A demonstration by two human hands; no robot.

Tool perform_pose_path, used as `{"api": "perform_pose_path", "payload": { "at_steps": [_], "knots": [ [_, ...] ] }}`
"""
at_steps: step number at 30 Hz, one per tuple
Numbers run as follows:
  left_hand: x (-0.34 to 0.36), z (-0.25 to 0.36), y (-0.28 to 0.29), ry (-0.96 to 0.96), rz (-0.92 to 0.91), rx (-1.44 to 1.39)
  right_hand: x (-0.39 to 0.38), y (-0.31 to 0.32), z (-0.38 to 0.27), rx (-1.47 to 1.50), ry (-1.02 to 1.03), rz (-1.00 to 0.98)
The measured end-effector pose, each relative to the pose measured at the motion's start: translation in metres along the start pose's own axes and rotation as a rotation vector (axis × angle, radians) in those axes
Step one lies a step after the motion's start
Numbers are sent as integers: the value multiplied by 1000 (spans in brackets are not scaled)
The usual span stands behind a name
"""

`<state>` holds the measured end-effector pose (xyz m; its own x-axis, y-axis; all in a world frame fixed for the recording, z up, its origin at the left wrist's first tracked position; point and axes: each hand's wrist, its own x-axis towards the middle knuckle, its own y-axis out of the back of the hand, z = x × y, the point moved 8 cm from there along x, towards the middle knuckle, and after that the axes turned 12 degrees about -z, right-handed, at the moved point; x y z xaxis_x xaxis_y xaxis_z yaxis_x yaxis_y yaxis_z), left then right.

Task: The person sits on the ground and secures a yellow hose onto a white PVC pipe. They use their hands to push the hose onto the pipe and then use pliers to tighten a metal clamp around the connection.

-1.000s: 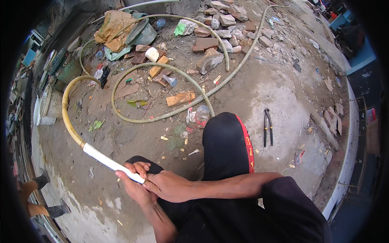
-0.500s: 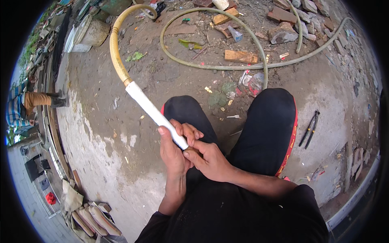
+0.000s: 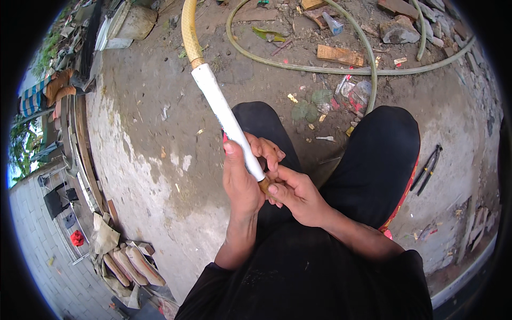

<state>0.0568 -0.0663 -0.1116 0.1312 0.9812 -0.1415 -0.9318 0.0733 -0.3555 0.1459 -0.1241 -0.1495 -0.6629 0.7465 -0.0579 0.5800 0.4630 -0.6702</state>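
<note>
A white plastic pipe [image 3: 226, 120] slants down toward my lap, sleeved over a yellowish braided hose [image 3: 190, 32] that comes out of its upper end. My left hand [image 3: 240, 181] wraps the lower part of the pipe, thumb along its left side and fingers curled on the right. From the pipe's lower end sticks a short brownish hose end [image 3: 264, 185]. My right hand [image 3: 303, 200] pinches this end between thumb and fingers. Its fingertips are partly hidden behind the hose end and beside the left fingers.
A greenish hose [image 3: 320, 69] loops across the dirt ahead. Wood pieces [image 3: 340, 55], rocks [image 3: 399, 31] and litter lie around it. Black-handled pliers [image 3: 426, 169] rest right of my knee. Bricks [image 3: 128, 265] are stacked at lower left; a person [image 3: 50, 90] is at far left.
The pipe and both hands sit farther right and slightly higher in view, as the whole scene has shifted. More of the brownish hose end shows below the pipe.
</note>
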Motion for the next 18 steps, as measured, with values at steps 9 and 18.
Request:
{"api": "perform_pose_path", "payload": {
  "at_steps": [9,18],
  "knots": [
    [77,14,-9,205,-423,-416,0,1,-32,-237,118,194],
    [115,-51,-43,519,-503,-465,-27,-13,-76,-662,353,415]
  ]
}}
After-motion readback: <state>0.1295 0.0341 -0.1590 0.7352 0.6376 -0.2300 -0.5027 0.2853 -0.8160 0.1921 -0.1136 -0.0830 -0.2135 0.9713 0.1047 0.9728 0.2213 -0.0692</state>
